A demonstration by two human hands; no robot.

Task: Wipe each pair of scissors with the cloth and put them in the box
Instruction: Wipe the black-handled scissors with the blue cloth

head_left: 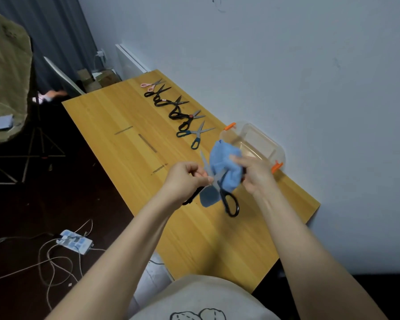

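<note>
Above the wooden table (125, 116) my left hand (185, 179) pinches a pair of black-handled scissors (230, 200) near the pivot, blades spread open and one handle loop hanging down. My right hand (254, 174) holds a blue cloth (224, 167) bunched against one blade. A clear plastic box (261, 142) with orange clips stands just beyond my hands, by the wall, lid off. Several more scissors lie in a row along the wall side: a teal-handled pair (194, 135), black-handled pairs (176, 112), and a pink-handled pair (150, 85) at the far end.
Grey tape marks (147, 143) sit on the table's middle. The white wall (286, 65) runs along the table's right side. On the dark floor to the left lie a power strip (75, 242) with cables and a tripod stand (32, 155).
</note>
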